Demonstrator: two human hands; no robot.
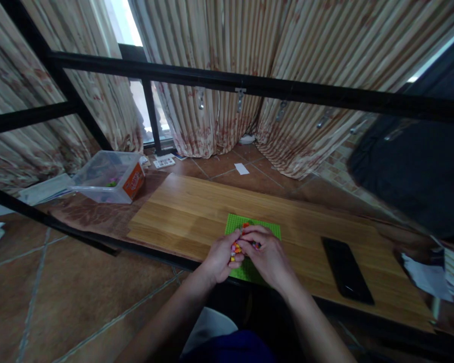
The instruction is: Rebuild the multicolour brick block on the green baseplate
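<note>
A small cluster of toy bricks point(236, 248) in orange, pink, yellow and white sits between my two hands. My left hand point(224, 253) is closed around it, with some bricks showing past the fingers. From the other side my right hand point(265, 252) presses its fingertips against the cluster, closed in a pinch; dark little pieces show by its fingers. Exactly which piece the right fingers grip is hidden. Beneath both hands lies a green studded baseplate point(253, 273), partly covered by them.
The baseplate lies on a wooden board point(189, 206). A black phone-like slab point(347, 269) lies to the right. At the far left stands a clear plastic bin point(98, 174) with an orange label and a few bricks. A black metal rail point(212, 75) crosses before the curtains point(219, 116).
</note>
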